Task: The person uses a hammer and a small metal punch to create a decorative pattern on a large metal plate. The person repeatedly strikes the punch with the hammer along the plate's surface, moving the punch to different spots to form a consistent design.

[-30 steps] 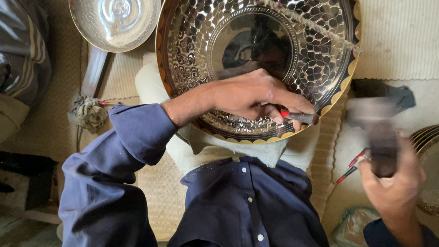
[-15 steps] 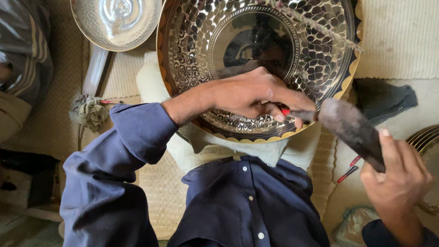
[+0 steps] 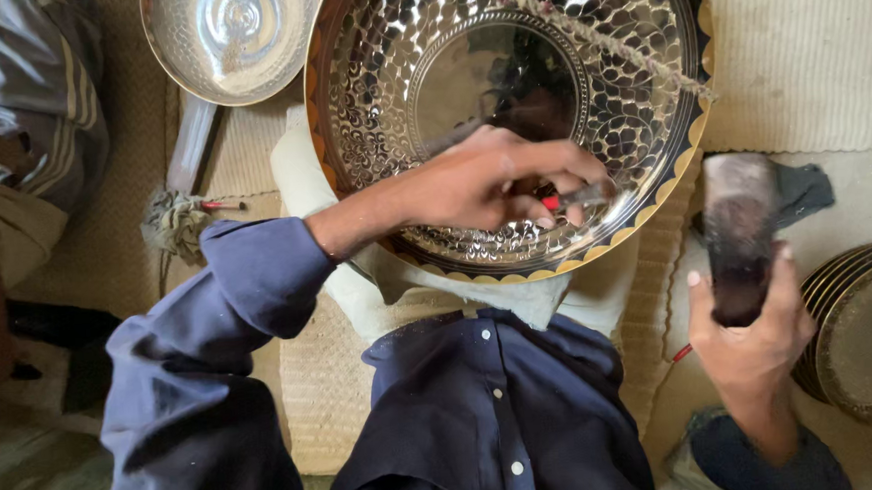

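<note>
A large shiny metal bowl with a hammered pattern and a scalloped golden rim leans against my lap. My left hand rests on its lower inside wall, fingers pinched on a thin metal chisel with a red band. To the right of the bowl my right hand grips a dark wooden mallet, held upright and apart from the chisel.
A smaller silver dish lies at the top left. Stacked metal plates sit at the right edge. Another person's striped sleeve is at the far left. A rag lies on the woven mat.
My right hand swung the mallet in toward the chisel, then drew it back upright to the right. My left hand and the bowl stayed put.
</note>
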